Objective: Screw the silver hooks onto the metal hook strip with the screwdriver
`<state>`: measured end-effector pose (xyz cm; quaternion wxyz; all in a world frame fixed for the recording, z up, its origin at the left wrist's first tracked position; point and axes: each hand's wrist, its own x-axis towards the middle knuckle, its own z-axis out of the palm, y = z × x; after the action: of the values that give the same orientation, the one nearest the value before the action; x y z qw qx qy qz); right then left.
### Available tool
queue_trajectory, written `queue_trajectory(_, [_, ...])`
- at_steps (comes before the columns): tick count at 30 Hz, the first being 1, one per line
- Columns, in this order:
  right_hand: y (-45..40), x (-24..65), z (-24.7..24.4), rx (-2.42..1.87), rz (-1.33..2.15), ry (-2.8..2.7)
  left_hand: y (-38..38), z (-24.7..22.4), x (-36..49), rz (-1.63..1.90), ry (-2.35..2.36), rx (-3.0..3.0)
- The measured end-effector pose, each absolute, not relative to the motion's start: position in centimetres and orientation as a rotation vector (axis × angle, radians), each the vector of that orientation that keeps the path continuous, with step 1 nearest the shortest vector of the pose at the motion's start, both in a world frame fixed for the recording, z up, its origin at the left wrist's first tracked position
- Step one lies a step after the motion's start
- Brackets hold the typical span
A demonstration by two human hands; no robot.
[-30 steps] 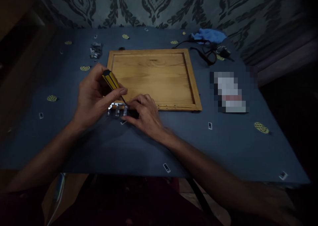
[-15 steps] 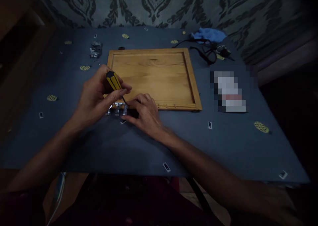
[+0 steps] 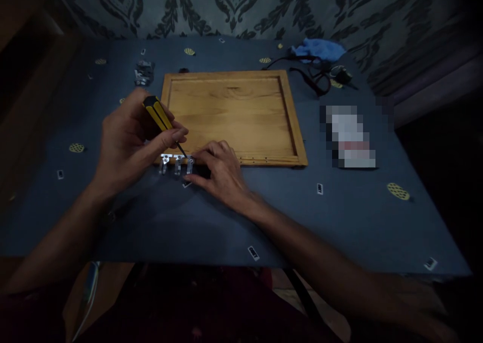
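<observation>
My left hand (image 3: 130,137) is closed round the yellow and black handle of a screwdriver (image 3: 158,114), whose tip points down to the right at the metal clips. Three silver clips (image 3: 178,165) sit in a row on the near edge of a wooden framed panel (image 3: 226,116), at its left end. My right hand (image 3: 221,174) rests at that edge, with thumb and forefinger round the rightmost clip (image 3: 189,165). Small dark holes run along the near rail to the right of my right hand.
More metal clips (image 3: 144,73) lie behind the panel's left corner on the blue table (image 3: 283,202). Glasses (image 3: 315,81), a blue cloth (image 3: 319,50) and a pixelated box-like item (image 3: 349,137) are on the right. A patterned wall stands behind.
My left hand has moved left with the screwdriver, which now leans more, and the leftmost clip is more visible. My right hand has stayed at the rightmost clip.
</observation>
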<state>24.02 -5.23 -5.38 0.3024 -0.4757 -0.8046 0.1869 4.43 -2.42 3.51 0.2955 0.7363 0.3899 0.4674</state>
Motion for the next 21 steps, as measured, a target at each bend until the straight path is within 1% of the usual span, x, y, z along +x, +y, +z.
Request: queue_trajectory(21, [-5.24,23.96,-5.26,-1.271,0.481,-2.139,-2.47,2.71,4.71,1.185,1.083,1.995])
